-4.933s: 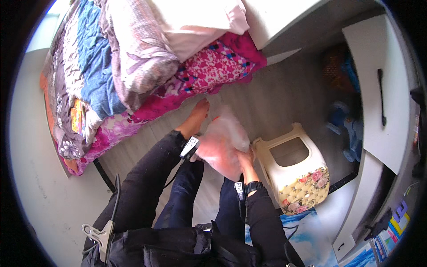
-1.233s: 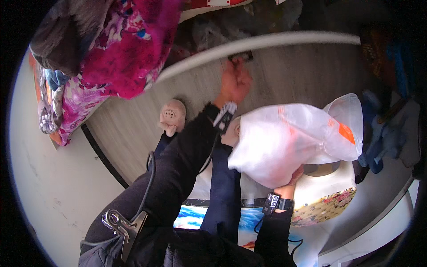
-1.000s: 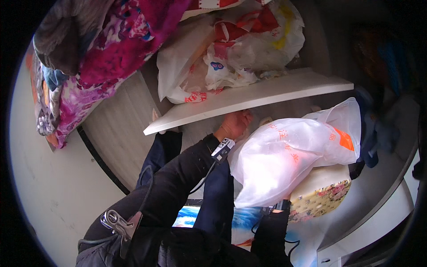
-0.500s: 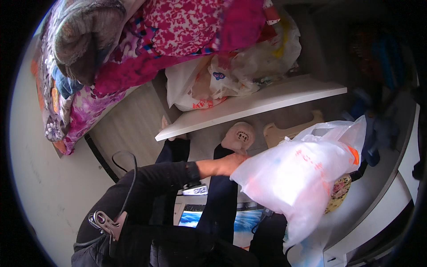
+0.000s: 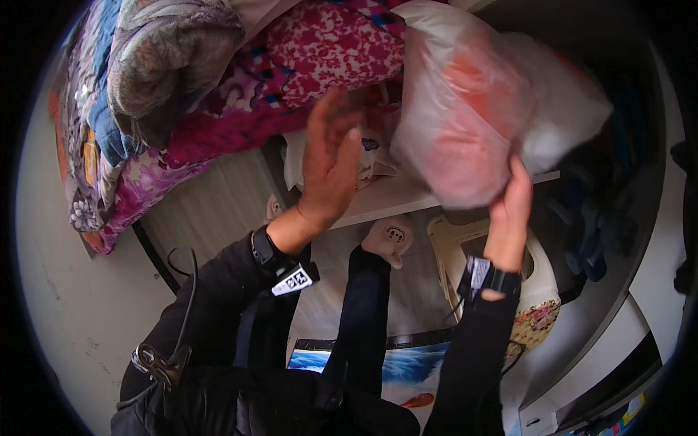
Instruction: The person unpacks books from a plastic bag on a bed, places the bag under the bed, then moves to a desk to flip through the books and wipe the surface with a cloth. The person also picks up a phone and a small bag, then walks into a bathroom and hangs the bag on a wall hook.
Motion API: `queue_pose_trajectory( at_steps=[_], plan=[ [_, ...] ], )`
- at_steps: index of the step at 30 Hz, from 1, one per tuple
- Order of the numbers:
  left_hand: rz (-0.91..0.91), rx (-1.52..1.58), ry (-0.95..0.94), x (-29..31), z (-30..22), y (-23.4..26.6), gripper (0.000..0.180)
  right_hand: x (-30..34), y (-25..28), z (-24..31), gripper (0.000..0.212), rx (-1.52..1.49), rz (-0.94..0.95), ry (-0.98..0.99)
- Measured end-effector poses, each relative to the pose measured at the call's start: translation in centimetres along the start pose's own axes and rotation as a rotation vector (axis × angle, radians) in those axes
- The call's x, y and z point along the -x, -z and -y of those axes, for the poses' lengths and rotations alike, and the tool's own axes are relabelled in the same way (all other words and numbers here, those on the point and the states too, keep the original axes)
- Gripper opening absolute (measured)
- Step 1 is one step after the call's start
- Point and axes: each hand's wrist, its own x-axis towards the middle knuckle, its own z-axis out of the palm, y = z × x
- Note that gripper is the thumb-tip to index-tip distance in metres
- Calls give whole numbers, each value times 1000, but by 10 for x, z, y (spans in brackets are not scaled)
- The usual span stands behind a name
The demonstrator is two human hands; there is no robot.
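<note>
A full white plastic bag with red and orange showing through is held up over the open drawer. My right hand is against its lower right side, thumb and fingers pressed to the plastic, some fingers hidden behind it. Left of the bag, my left hand is raised with thumb and fingers apart, touching nothing I can make out; its fingertips are blurred. Behind it, other plastic bags lie in the drawer, partly covered by the held bag.
Magenta floral bedding and a rolled grey blanket overhang the drawer from the far left. A cream stool with a flowered seat stands at right. My feet in pink slippers are by the drawer front. Blue shoes lie farther right.
The white bag has gone from low right up and over the drawer. My left hand has left the bag and risen; my right hand, hidden before, now shows on it. The stool is uncovered.
</note>
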Motion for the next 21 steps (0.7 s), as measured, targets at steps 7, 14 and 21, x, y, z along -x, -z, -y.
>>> queue_pose_trajectory(
  at_steps=[7,14,21],
  plan=[
    [472,-870,-661,-42,23,-22,89,-70,-7,-59,41,1310,-62,-180],
    [409,-1193,-605,-32,131,-79,76,-27,-11,-53,30,1898,278,196],
    [634,-1302,-185,-45,237,-29,66,8,-8,-59,26,1842,206,802]
  ],
)
